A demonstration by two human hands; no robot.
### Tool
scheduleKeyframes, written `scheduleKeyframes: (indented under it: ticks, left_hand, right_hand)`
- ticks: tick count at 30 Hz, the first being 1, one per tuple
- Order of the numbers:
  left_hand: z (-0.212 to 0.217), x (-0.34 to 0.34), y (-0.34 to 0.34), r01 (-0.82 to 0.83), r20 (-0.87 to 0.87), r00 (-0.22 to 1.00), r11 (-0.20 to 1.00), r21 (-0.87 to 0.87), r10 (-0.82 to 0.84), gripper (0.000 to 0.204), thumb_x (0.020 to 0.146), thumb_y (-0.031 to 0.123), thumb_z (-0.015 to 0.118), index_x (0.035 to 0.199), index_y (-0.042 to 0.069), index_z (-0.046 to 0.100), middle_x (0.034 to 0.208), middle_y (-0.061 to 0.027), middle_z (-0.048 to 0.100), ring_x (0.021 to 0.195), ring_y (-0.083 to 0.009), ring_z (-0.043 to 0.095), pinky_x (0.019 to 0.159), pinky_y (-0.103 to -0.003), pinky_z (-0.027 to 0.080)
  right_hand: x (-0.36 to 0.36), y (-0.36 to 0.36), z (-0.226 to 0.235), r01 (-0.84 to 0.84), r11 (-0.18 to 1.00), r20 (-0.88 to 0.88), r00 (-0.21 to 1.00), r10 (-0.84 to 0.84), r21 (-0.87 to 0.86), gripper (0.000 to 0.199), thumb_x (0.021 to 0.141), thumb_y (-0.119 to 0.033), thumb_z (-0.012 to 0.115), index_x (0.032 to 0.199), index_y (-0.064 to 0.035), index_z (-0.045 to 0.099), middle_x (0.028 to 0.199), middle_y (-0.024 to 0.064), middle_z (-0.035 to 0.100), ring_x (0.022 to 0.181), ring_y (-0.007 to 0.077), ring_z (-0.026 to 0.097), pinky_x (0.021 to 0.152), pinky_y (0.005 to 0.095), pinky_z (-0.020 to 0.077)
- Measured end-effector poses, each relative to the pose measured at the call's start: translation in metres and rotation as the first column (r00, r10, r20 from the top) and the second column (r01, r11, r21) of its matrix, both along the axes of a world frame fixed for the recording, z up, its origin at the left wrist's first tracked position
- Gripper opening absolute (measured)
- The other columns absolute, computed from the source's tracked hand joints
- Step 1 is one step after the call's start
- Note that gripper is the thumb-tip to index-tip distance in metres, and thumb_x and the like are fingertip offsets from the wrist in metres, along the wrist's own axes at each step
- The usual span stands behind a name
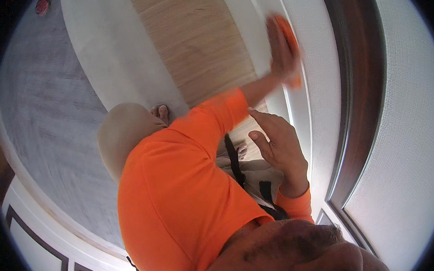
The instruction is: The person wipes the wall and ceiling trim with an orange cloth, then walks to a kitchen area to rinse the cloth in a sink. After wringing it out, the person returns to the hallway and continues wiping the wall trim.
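Observation:
My left arm, in an orange sleeve, reaches across to the upper right. At its end my left hand (pixel 282 53), smeared by motion, is closed on an orange cloth (pixel 289 33) against the white trim (pixel 294 102) low on the wall. Part of the cloth is hidden behind the fingers. Nearer to me, my right hand (pixel 280 144) hovers beside the left sleeve. Its fingers lie close together, slightly bent, with the thumb apart and nothing held.
A dark wooden moulding (pixel 354 94) runs along the white textured wall (pixel 410 76) at right. Below lie a wood-grain floor (pixel 192 33), a pale strip (pixel 119 47) and a grey surface (pixel 43 105). A small red item (pixel 42 6) sits far left. White dark-framed panels (pixel 36 248) stand lower left.

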State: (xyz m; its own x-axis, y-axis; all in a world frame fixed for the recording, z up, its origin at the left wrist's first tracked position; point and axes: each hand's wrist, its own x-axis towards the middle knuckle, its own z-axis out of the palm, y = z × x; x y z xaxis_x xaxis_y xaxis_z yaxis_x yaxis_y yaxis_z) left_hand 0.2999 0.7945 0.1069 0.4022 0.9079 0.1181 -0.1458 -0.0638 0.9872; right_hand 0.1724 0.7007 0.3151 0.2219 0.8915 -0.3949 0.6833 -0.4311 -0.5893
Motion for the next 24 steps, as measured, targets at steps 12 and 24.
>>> scheduleKeyframes:
  ticks: [12,24]
  left_hand:
    - [0.006,-0.004,0.062,-0.051,-0.078,0.996,0.998,0.031,0.053,0.082,0.104,0.046,0.032,0.155,-0.011,0.004,0.16,-0.0367,0.008,0.151,-0.0498,0.009,0.124,-0.051,0.01]
    - [0.058,0.021,0.24,-0.076,0.027,0.996,0.977,-0.201,0.084,0.081,0.104,0.063,0.013,0.16,0.004,0.012,0.167,-0.0181,0.008,0.155,-0.0337,0.0,0.125,-0.049,-0.006]
  right_hand:
    - [-0.002,-0.006,0.01,0.035,0.999,-0.011,0.999,-0.035,-0.032,0.054,0.1,-0.042,0.055,0.135,-0.001,0.057,0.121,0.0233,0.067,0.11,0.0402,0.064,0.094,0.0468,0.0498]
    - [0.001,-0.017,0.01,0.109,0.987,0.011,0.994,-0.109,-0.12,0.054,0.1,-0.043,0.055,0.136,-0.0018,0.057,0.12,0.0224,0.067,0.11,0.0395,0.064,0.095,0.0464,0.0497]
